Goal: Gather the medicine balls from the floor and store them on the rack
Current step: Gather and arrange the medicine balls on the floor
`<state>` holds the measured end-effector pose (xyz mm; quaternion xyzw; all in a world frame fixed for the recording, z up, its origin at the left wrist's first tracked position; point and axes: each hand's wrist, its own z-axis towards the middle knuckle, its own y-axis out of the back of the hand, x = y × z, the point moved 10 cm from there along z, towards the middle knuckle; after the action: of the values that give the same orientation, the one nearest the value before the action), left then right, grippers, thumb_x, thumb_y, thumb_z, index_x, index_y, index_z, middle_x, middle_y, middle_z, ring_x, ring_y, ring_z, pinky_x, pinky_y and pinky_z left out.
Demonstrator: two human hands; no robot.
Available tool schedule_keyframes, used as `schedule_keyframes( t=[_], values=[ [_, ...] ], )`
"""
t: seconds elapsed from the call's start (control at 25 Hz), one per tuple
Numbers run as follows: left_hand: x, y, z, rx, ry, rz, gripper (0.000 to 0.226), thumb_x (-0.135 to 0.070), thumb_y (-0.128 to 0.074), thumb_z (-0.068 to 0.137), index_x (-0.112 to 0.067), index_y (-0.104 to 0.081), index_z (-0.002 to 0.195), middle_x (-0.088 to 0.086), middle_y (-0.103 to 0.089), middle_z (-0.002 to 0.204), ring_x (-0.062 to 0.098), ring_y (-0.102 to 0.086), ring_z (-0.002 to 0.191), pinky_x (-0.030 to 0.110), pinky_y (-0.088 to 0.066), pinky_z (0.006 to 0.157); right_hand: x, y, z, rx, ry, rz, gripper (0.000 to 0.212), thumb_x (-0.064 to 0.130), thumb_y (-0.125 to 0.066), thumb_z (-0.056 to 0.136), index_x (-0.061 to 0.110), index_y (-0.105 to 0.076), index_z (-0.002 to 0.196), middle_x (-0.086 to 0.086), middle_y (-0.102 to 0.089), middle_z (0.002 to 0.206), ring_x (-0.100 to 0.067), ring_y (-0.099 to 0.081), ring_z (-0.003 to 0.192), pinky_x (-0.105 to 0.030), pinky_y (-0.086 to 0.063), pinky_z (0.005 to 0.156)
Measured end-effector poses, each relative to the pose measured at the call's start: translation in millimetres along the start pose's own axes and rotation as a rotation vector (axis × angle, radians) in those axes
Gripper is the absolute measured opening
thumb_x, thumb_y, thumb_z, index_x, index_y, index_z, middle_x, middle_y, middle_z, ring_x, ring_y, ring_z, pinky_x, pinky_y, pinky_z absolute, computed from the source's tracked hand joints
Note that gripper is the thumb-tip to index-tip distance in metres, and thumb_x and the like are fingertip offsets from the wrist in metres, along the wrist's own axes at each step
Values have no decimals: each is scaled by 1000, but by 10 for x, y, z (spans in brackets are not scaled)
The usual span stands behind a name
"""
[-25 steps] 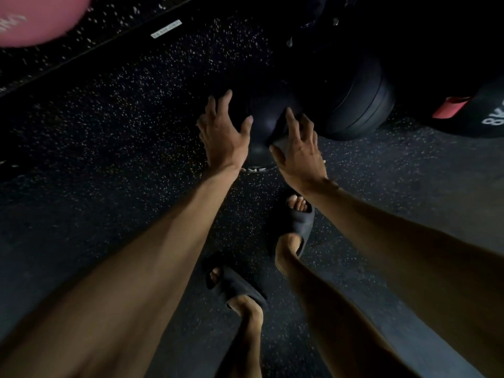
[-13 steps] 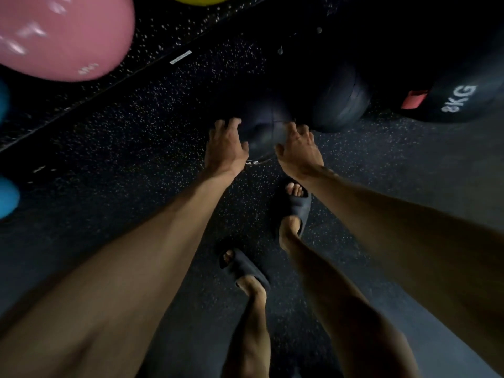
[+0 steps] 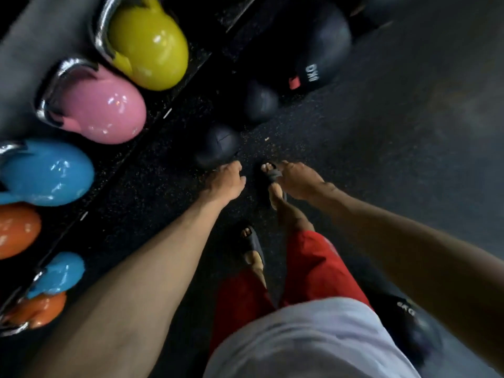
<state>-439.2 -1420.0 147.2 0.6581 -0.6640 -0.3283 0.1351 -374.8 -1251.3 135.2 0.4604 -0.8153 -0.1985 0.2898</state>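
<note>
Left hand (image 3: 225,182): reaching down to ball (image 3: 218,148), grip unclear.
Right hand (image 3: 298,181): hanging alongside, relaxed, holding nothing.
Ball: lying just beyond left hand.

The floor (image 3: 313,126) is covered in dark speckled rubber. Coloured kettlebells (image 3: 103,105) are lined up left, seemingly on a grey shelf (image 3: 41,36).

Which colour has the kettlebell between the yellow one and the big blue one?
Pink. The kettlebell shows best in the head view.
</note>
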Motion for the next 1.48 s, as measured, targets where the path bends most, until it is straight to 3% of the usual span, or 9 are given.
schedule_keyframes(
  t=[0.12, 0.36, 0.48, 0.72, 1.12, 1.48],
  values=[
    [-445, -181, -538, 29, -137, 98, 36, -32, -55, 99, -18, -55, 132, 11, -61, 133, 31, -58, 121, 38, -48, 96, -240, 1, -810, -91, -85, 113, 32, 34, -46, 101, 11, -56, 122, -18, -66, 117, -37, -64, 108, -37, -47, 80],
    [-1416, -757, -1268, 151, -390, 369, 37, -34, -54, 99, -20, -54, 132, 10, -62, 131, 29, -60, 118, 40, -48, 92, -968, -320, -2127, -212, -284, 320, 34, 30, -49, 98, 9, -55, 124, -19, -64, 123, -37, -62, 115, -44, -50, 93],
    [-1929, -1100, -1470, 220, -498, 496, 38, -35, -54, 99, -21, -53, 134, 10, -62, 130, 28, -61, 116, 41, -49, 90, -1374, -614, -2606, -259, -367, 444, 31, 30, -47, 98, 9, -55, 120, -18, -65, 120, -36, -63, 113, -44, -52, 90],
    [-3189, -2113, -1868, 389, -710, 851, 41, -33, -54, 100, -20, -50, 139, 9, -61, 131, 26, -62, 114, 41, -53, 92, -2567, -1342, -3513, -358, -598, 745, 32, 29, -47, 99, 9, -55, 122, -17, -67, 118, -36, -64, 108, -46, -52, 88],
    [-5453, -3833, -2642, 476, -997, 1265, 37, -34, -54, 99, -19, -53, 134, 7, -66, 123, 25, -64, 109, 40, -52, 91, -4346, -2079, -4707, -529, -884, 1185, 36, 34, -52, 97, 10, -57, 123, -18, -67, 119, -37, -64, 109, -43, -52, 89],
    [-6830, -5595, -3562, 599, -1361, 1601, 36, -33, -52, 101, -16, -54, 133, 10, -65, 126, 28, -63, 114, 42, -52, 95, -5435, -2654, -5630, -623, -1193, 1522, 38, 35, -50, 100, 16, -56, 132, -12, -65, 126, -32, -63, 113, -45, -52, 94]
  ],
)
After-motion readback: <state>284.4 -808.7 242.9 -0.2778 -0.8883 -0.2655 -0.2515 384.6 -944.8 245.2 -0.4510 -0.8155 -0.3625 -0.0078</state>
